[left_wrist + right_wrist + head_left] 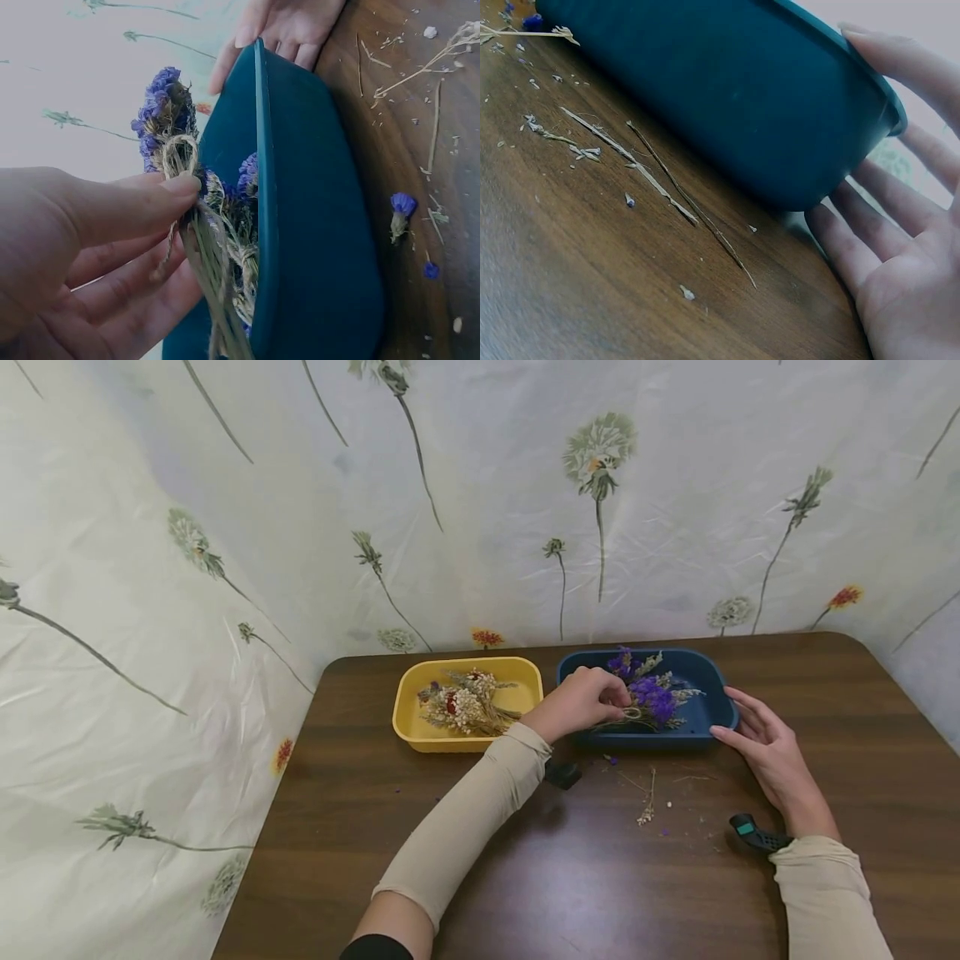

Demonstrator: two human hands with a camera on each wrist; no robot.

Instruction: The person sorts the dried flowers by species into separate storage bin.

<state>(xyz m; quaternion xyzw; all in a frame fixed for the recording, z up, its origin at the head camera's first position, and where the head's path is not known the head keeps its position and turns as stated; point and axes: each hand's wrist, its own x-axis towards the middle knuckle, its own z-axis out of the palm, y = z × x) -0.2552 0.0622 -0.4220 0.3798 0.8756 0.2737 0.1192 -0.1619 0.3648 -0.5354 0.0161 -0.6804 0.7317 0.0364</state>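
Between thumb and fingers, my left hand [588, 697] pinches a small bouquet of dried purple flowers [161, 116] by its twine-tied stems [214, 285]. It is held over the near left part of the blue tray [637, 741], its blossoms pointing up in the left wrist view. More purple bunches [654, 700] lie inside that tray, one tied with twine. My right hand [776, 764] rests against the tray's right end, thumb at the rim and the other fingers spread, fairly straight, along the outer wall. The left palm hides some of the stems in the head view.
Left of the blue tray stands a yellow tray [405, 727] with cream and red dried flower bunches [461, 706]. Dry stems [660, 172], a fallen purple blossom [403, 204] and crumbs litter the brown table [570, 877] in front. A flower-printed curtain [480, 510] hangs behind.
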